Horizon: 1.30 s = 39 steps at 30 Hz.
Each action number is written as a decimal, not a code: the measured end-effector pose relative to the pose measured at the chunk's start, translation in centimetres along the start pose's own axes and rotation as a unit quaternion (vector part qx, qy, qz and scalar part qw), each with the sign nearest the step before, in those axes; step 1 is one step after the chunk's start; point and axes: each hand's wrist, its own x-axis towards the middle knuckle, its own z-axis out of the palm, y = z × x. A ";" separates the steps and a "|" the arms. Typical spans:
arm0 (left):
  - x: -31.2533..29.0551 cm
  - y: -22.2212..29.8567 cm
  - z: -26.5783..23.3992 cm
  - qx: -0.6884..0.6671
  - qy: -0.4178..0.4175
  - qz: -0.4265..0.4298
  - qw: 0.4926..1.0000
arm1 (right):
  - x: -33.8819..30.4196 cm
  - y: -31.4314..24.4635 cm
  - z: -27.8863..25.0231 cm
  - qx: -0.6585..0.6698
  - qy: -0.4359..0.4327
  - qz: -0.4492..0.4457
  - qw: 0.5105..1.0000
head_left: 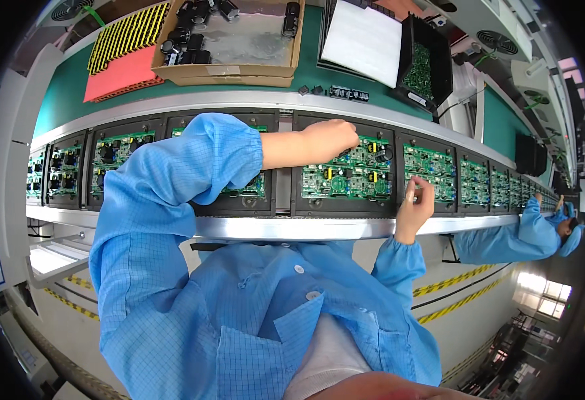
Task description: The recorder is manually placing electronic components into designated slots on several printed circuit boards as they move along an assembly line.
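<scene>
My left hand [336, 139] reaches across the upper part of a green circuit board panel [319, 185] in a black carrier tray. Its fingers are closed and point down at the board; whatever they hold is hidden under the hand. Beside its fingertips a black cylindrical capacitor [383, 155] lies on the board. My right hand [415, 208] hovers at the right edge of that tray, near the neighbouring board [432, 175]. Thumb and fingers there are curled together, and anything between them is too small to make out.
Several boards in black trays [122, 155] line the conveyor. Behind it stand a cardboard box [239, 72] of black capacitors, a yellow-and-black striped rack [129, 37], a black bin [426, 67] of small green parts and white foam [362, 40]. Loose black capacitors [349, 93] lie nearby. Another person [512, 233] works at right.
</scene>
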 end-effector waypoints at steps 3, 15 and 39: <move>0.2 -0.4 -0.4 0.017 -0.041 0.035 0.998 | -2.3 0.4 -0.7 0.004 0.003 0.009 1.000; -2.6 -13.1 -16.3 0.180 0.297 -0.063 0.936 | -5.2 0.7 -0.6 0.028 0.039 -0.005 0.999; -2.0 -20.3 -15.6 0.297 0.181 -0.023 0.937 | -5.0 1.4 -0.5 0.015 0.046 -0.003 0.999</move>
